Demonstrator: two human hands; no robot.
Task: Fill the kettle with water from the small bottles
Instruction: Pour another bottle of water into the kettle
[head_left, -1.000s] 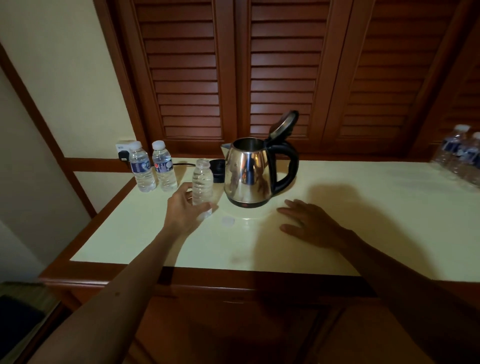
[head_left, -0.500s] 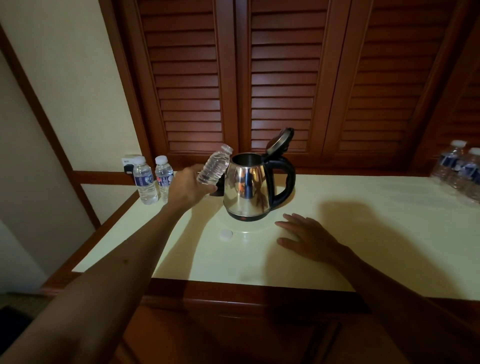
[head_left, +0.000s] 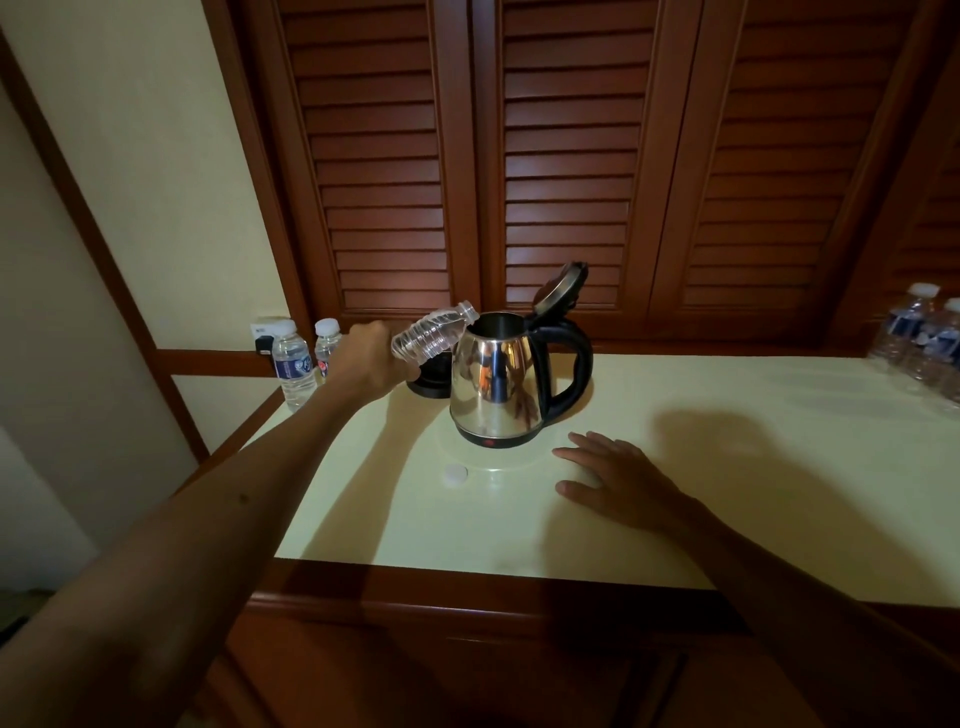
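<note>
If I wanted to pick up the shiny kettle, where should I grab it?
Probably by the black loop handle on the kettle, coming from its right side, where the right hand rests flat on the counter. The handle sticks out that way, and the left hand is tipping a bottle at the spout side.

Left arm: stretches from the lower left of the frame toward the centre.
Left hand (head_left: 370, 364): my fingers curl in a grip, just left of centre.
Right hand (head_left: 621, 480): lies flat, palm down, fingers spread, right of centre.
</note>
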